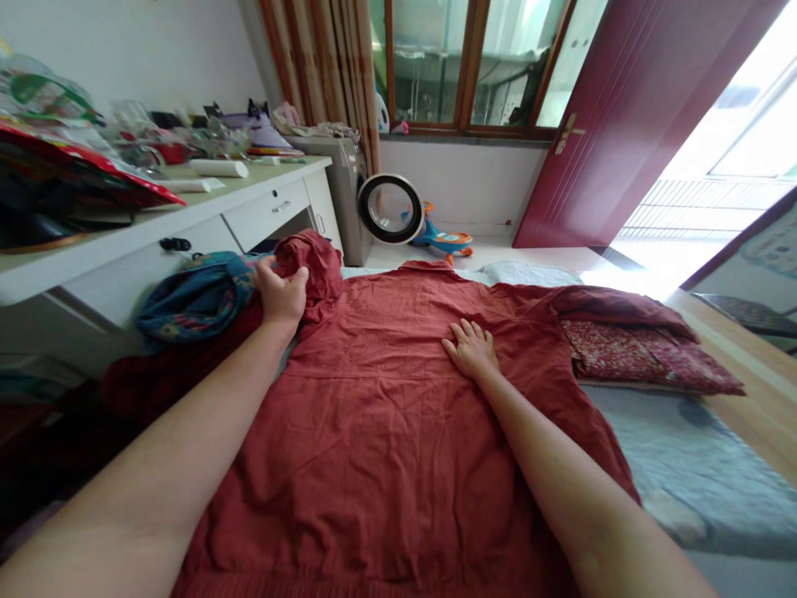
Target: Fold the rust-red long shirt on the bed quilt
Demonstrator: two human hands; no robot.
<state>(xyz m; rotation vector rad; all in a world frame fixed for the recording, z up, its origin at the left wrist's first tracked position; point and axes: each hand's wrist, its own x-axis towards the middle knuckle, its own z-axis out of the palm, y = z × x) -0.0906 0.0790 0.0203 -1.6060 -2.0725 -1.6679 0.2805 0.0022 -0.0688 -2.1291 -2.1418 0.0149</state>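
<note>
A rust-red shirt [374,415] lies spread flat on a bed with a pale blue sheet [685,465]. My left hand [281,292] is closed on the shirt's left sleeve, which is bunched up near the bed's edge. My right hand [471,349] lies flat and open on the upper right part of the shirt, fingers stretched toward the collar [429,267].
A blue patterned cloth [193,303] is heaped left of the shirt. Folded dark red garments [628,340] lie to the right. A cluttered white desk [205,208] stands at left, a washing machine [367,208] and toy car [445,241] beyond, an open door [623,116] at right.
</note>
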